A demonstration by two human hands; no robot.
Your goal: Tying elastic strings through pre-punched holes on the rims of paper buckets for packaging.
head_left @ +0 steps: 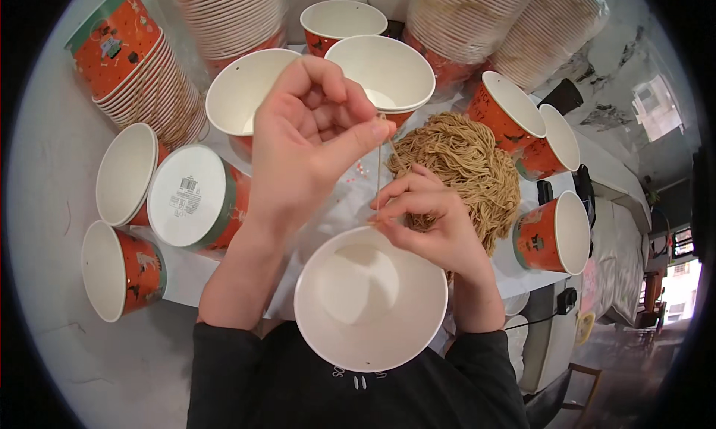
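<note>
My left hand [309,142] is raised over the table, thumb and fingers pinched on the top end of a thin noodle strand [379,172] that hangs straight down. My right hand [432,216] pinches the same strand at its lower end, just above an empty white paper bowl [371,298] close to my chest. Behind my right hand lies a heap of brown noodles [466,164] on the white table.
Orange-and-white paper bowls surround the heap: two open ones [388,71] behind my hands, several lying on their sides at left [190,198] and at right [556,235]. Tall nested stacks [149,79] stand along the back. The table edge [544,280] drops off at right.
</note>
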